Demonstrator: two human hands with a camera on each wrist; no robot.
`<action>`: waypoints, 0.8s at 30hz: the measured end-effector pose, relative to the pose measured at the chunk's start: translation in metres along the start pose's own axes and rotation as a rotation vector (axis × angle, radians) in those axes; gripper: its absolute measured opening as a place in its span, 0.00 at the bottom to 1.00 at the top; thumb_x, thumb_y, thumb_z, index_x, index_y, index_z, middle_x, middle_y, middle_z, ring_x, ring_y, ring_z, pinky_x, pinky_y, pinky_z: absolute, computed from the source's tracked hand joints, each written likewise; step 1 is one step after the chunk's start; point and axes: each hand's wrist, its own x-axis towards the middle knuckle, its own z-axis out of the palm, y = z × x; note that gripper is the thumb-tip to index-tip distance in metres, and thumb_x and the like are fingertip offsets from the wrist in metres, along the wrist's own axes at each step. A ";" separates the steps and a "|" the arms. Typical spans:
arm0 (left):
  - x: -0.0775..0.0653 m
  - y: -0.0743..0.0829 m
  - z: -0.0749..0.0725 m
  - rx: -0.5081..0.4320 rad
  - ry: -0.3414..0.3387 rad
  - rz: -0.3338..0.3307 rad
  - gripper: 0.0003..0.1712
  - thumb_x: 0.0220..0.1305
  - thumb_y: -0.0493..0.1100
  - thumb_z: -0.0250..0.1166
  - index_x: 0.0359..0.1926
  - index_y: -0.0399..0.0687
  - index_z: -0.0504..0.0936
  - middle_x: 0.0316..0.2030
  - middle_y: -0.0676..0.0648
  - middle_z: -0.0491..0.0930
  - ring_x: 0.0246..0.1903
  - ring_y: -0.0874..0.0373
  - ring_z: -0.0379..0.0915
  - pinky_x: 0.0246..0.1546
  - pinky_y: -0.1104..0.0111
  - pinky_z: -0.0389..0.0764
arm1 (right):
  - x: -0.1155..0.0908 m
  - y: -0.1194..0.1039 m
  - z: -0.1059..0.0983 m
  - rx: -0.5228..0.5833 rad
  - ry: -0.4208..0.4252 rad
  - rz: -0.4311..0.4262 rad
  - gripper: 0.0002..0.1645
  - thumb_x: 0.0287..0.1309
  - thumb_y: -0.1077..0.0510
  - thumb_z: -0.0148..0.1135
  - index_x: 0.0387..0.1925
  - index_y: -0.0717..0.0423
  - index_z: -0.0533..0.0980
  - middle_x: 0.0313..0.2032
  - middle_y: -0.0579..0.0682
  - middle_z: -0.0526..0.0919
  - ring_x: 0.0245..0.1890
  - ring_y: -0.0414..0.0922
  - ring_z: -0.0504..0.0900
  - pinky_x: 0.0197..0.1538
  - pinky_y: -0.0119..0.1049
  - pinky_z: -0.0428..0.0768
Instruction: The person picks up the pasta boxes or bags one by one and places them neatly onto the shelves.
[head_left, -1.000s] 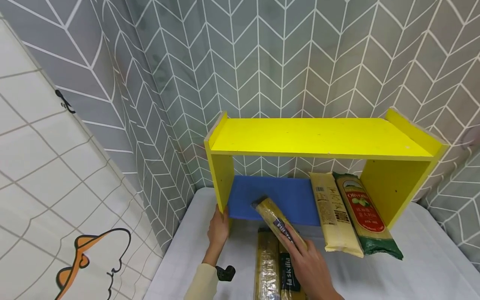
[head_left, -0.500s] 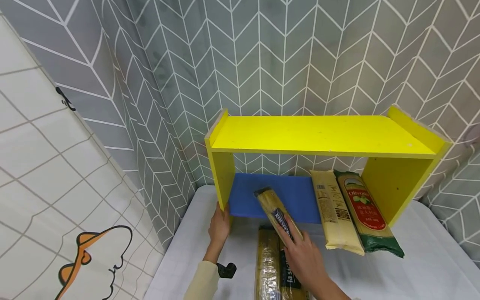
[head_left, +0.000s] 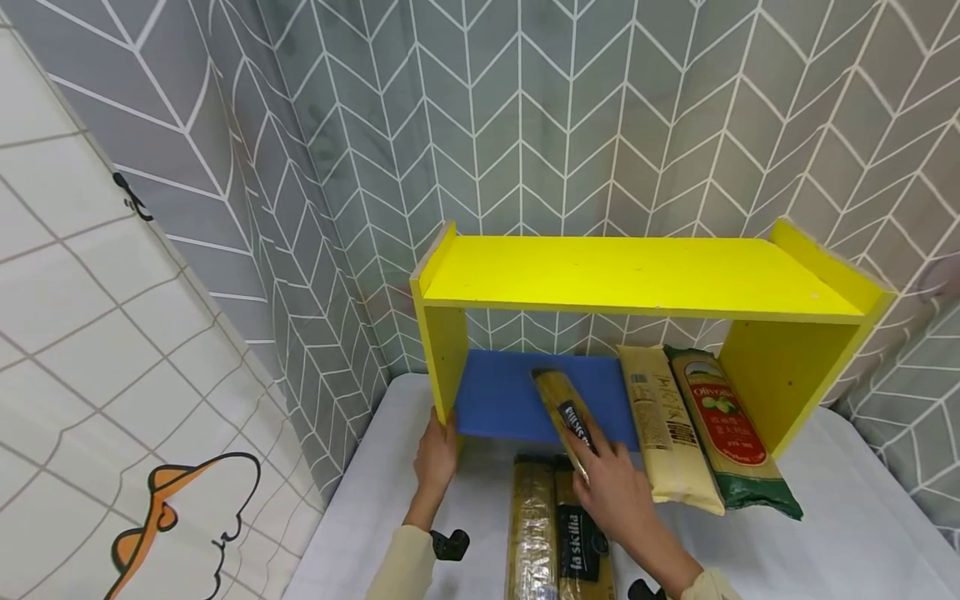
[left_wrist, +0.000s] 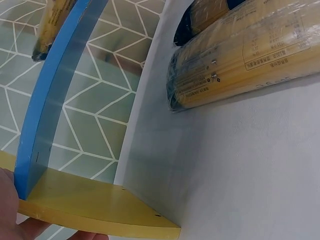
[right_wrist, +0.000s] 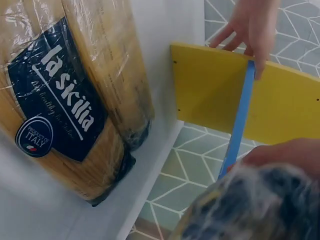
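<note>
My right hand (head_left: 618,492) holds a clear-wrapped pack of spaghetti (head_left: 553,392) by its near end. The pack slants over the blue board (head_left: 487,396) of a yellow shelf unit; whether it touches the board I cannot tell. In the right wrist view, the held pack's wrapper (right_wrist: 270,200) is blurred and close. My left hand (head_left: 437,457) grips the front edge of the unit's left side panel (right_wrist: 210,85), fingers outside and thumb at the blue board's end. Below the board, two more spaghetti packs lie on the table, one plain (head_left: 534,525), one labelled "la sicilia" (head_left: 581,542).
At the right of the blue board lie a cream pasta pack (head_left: 667,425) and a green-ended Olivoilà pack (head_left: 731,417), both overhanging its front. The yellow top board (head_left: 637,271) spans above them. Behind hangs a patterned curtain (head_left: 555,117); a white cloth (head_left: 847,517) covers the table.
My right hand has moved right and slightly forward, carrying the spaghetti pack farther over the blue board towards the cream pack. The left hand keeps its hold on the side panel.
</note>
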 end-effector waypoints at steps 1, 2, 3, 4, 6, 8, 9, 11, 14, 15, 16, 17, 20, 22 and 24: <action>0.000 0.000 -0.001 0.003 -0.001 0.002 0.20 0.81 0.56 0.47 0.58 0.47 0.72 0.26 0.45 0.72 0.24 0.53 0.68 0.22 0.63 0.62 | 0.001 0.000 -0.001 -0.002 -0.014 -0.002 0.37 0.54 0.59 0.73 0.67 0.41 0.75 0.69 0.57 0.75 0.33 0.55 0.78 0.15 0.30 0.54; 0.000 0.000 -0.001 0.006 -0.003 -0.001 0.21 0.81 0.56 0.47 0.58 0.48 0.72 0.26 0.45 0.72 0.24 0.53 0.68 0.22 0.63 0.62 | 0.001 0.000 -0.003 -0.005 -0.025 -0.005 0.38 0.55 0.59 0.73 0.68 0.41 0.74 0.69 0.57 0.75 0.32 0.54 0.77 0.16 0.30 0.54; 0.000 0.000 -0.001 0.009 -0.007 -0.003 0.21 0.81 0.56 0.47 0.59 0.48 0.72 0.27 0.45 0.73 0.24 0.53 0.68 0.23 0.63 0.62 | 0.002 0.000 -0.003 -0.010 -0.028 -0.009 0.39 0.55 0.59 0.72 0.69 0.41 0.73 0.70 0.56 0.75 0.31 0.53 0.77 0.16 0.30 0.53; 0.000 0.000 -0.001 0.012 -0.007 -0.004 0.21 0.81 0.56 0.47 0.60 0.48 0.72 0.27 0.45 0.73 0.25 0.53 0.68 0.23 0.63 0.62 | 0.002 0.001 -0.004 -0.016 -0.028 -0.013 0.40 0.56 0.59 0.73 0.70 0.41 0.72 0.70 0.56 0.75 0.31 0.53 0.76 0.16 0.29 0.53; 0.001 0.000 -0.002 0.016 -0.004 -0.001 0.22 0.81 0.56 0.47 0.61 0.47 0.72 0.27 0.44 0.74 0.25 0.52 0.69 0.23 0.62 0.63 | 0.003 0.001 -0.003 -0.033 -0.016 -0.021 0.39 0.58 0.57 0.73 0.71 0.42 0.72 0.70 0.55 0.76 0.32 0.54 0.78 0.16 0.29 0.54; 0.001 0.000 -0.002 0.021 -0.002 -0.002 0.22 0.81 0.56 0.48 0.62 0.47 0.72 0.28 0.44 0.74 0.26 0.52 0.70 0.23 0.62 0.63 | 0.003 0.002 -0.002 -0.056 0.004 -0.032 0.37 0.59 0.54 0.73 0.70 0.43 0.73 0.69 0.55 0.76 0.34 0.56 0.80 0.15 0.31 0.57; 0.001 0.000 -0.002 0.022 -0.001 -0.003 0.22 0.81 0.56 0.48 0.62 0.47 0.72 0.28 0.44 0.74 0.26 0.51 0.70 0.23 0.62 0.63 | 0.003 0.002 -0.002 -0.067 0.015 -0.038 0.36 0.60 0.52 0.73 0.70 0.44 0.74 0.69 0.56 0.76 0.35 0.57 0.81 0.15 0.32 0.59; 0.001 0.000 -0.002 0.022 0.003 -0.002 0.22 0.81 0.56 0.48 0.62 0.47 0.72 0.27 0.44 0.74 0.25 0.52 0.70 0.23 0.62 0.63 | 0.004 0.003 0.000 -0.092 0.028 -0.048 0.34 0.62 0.48 0.71 0.69 0.43 0.74 0.68 0.56 0.77 0.37 0.59 0.81 0.18 0.36 0.66; 0.001 -0.001 -0.002 0.020 0.003 -0.004 0.22 0.81 0.56 0.48 0.62 0.46 0.72 0.27 0.44 0.74 0.25 0.52 0.70 0.23 0.62 0.63 | 0.004 0.005 0.004 -0.139 0.048 -0.074 0.32 0.64 0.46 0.69 0.68 0.43 0.75 0.68 0.56 0.77 0.48 0.62 0.81 0.34 0.49 0.80; 0.001 -0.001 -0.002 0.019 0.003 -0.004 0.22 0.81 0.56 0.48 0.62 0.46 0.72 0.27 0.44 0.74 0.25 0.52 0.70 0.23 0.62 0.63 | 0.004 0.006 0.005 -0.155 0.053 -0.082 0.32 0.64 0.46 0.68 0.68 0.43 0.75 0.68 0.56 0.77 0.52 0.63 0.80 0.41 0.54 0.80; 0.001 -0.001 -0.002 0.020 0.003 -0.002 0.22 0.81 0.56 0.48 0.62 0.46 0.71 0.28 0.44 0.74 0.25 0.52 0.70 0.23 0.62 0.63 | 0.004 0.007 0.005 -0.169 0.058 -0.088 0.31 0.65 0.46 0.68 0.68 0.43 0.75 0.68 0.56 0.77 0.56 0.63 0.79 0.48 0.59 0.79; 0.001 -0.001 -0.002 0.021 0.003 -0.003 0.23 0.81 0.55 0.48 0.62 0.46 0.71 0.28 0.44 0.74 0.25 0.52 0.70 0.23 0.63 0.63 | 0.005 0.008 0.006 -0.187 0.063 -0.093 0.31 0.65 0.47 0.68 0.68 0.43 0.75 0.68 0.55 0.77 0.61 0.62 0.77 0.54 0.63 0.77; 0.000 -0.002 -0.001 0.024 0.003 0.002 0.23 0.81 0.56 0.48 0.62 0.45 0.71 0.28 0.43 0.75 0.26 0.51 0.70 0.24 0.62 0.64 | 0.005 0.009 0.007 -0.202 0.079 -0.090 0.30 0.64 0.49 0.68 0.67 0.44 0.75 0.67 0.55 0.78 0.65 0.59 0.76 0.61 0.67 0.73; 0.000 -0.002 0.000 0.025 0.005 0.000 0.22 0.81 0.56 0.48 0.61 0.45 0.72 0.27 0.44 0.74 0.25 0.51 0.70 0.24 0.62 0.63 | 0.006 0.010 0.008 -0.199 0.109 -0.085 0.30 0.62 0.51 0.68 0.66 0.46 0.77 0.67 0.56 0.79 0.64 0.58 0.77 0.62 0.69 0.71; 0.000 -0.002 0.002 0.026 0.008 -0.003 0.21 0.81 0.55 0.48 0.60 0.46 0.72 0.26 0.44 0.73 0.25 0.52 0.69 0.23 0.62 0.63 | 0.008 0.012 0.010 -0.194 0.160 -0.085 0.29 0.60 0.52 0.68 0.64 0.48 0.78 0.64 0.57 0.80 0.62 0.59 0.79 0.60 0.70 0.71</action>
